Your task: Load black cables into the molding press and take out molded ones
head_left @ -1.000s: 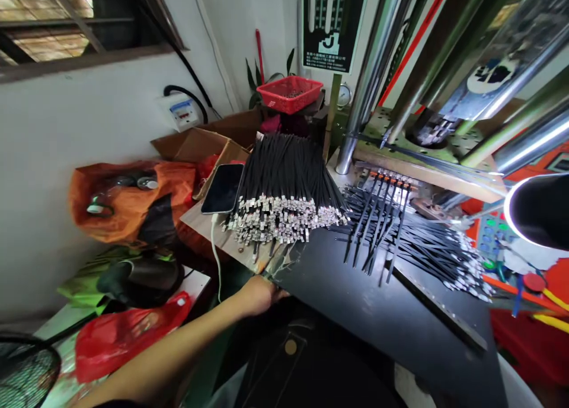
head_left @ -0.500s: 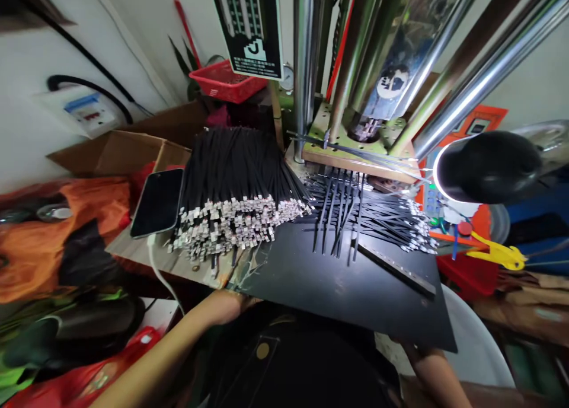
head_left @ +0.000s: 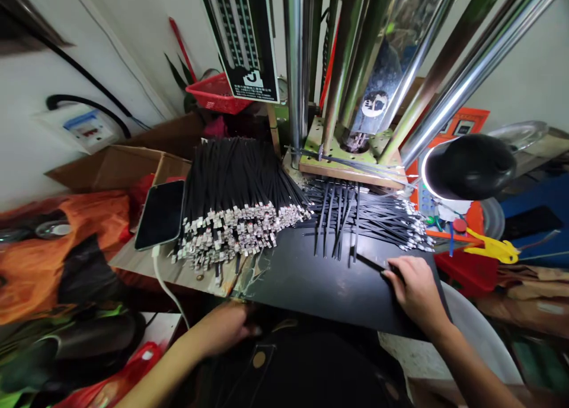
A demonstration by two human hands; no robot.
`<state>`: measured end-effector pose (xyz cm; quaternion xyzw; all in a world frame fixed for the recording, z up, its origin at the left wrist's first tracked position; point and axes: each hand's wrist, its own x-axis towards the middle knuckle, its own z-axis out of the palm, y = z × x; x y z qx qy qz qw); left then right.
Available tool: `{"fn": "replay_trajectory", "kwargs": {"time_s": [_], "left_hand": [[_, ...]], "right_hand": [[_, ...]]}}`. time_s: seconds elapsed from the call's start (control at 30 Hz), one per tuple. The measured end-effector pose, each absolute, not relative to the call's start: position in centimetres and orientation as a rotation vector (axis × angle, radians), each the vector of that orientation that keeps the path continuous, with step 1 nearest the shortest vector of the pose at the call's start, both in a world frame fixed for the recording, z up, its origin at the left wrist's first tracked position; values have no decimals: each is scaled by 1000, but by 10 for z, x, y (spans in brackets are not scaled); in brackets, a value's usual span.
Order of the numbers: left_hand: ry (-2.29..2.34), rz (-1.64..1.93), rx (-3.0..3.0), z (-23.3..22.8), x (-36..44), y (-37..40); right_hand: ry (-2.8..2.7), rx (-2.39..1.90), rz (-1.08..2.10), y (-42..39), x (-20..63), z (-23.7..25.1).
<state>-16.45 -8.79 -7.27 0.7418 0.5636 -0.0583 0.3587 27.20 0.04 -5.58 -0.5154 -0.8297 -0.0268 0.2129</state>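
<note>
The right hand point(head_left: 415, 292) rests palm-down on the black work board point(head_left: 311, 277) near its right edge, fingers curled over the near end of a slim dark metal strip point(head_left: 371, 264) lying flat there; the fingers touch the strip, but whether they pinch it cannot be told. The left hand point(head_left: 226, 325) sits at the board's near-left corner, just under the front edge, fingers partly closed; what they grasp, if anything, is hidden. A dense stack of black cables with metal terminals point(head_left: 235, 200) covers the far-left part of the bench, terminals facing the operator. A smaller fan of cables point(head_left: 338, 218) lies at the far centre under the press frame point(head_left: 351, 153), and a loose heap of cables point(head_left: 395, 218) spreads toward the far-right edge. Judged from the layout, the large stack appears unprocessed and only a minor share has reached the right side. A phone point(head_left: 160, 214) lies at the left edge beside the stack. The hanging sign point(head_left: 246, 40) shows a bold "J"; its smaller print is unreadable.
</note>
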Motion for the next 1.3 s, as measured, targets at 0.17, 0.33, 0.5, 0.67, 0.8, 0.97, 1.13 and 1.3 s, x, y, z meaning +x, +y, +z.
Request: {"fn": "replay_trajectory", "kwargs": {"time_s": [0.17,0.33,0.5,0.67,0.8,0.97,1.13,1.3], "left_hand": [[1190,-125,2015,30,-158,-78],[1144,34,2699,55,-103,20],[1465,-116,3027,21,-83,88],[1493,-104,2996,22,-116,82],[1504,125,2945,41,-131,69],[1412,514,2764,39,-119,32],[1169,427,2471,17,-113,-29],[1239,358,2267,8,-150,-75]], "right_hand": [[-2507,-1168,344,-2,225,-25],[-2525,-1300,582,99,115,26],[-2518,-1615,564,171,36,22],[-2471,-1681,556,167,18,24],[-2381,-1484,547,149,30,50],[-2228,-1295,770,123,59,55],[-1763,-1165,1518,88,107,37],[-2311,-1512,1332,52,182,30]]}}
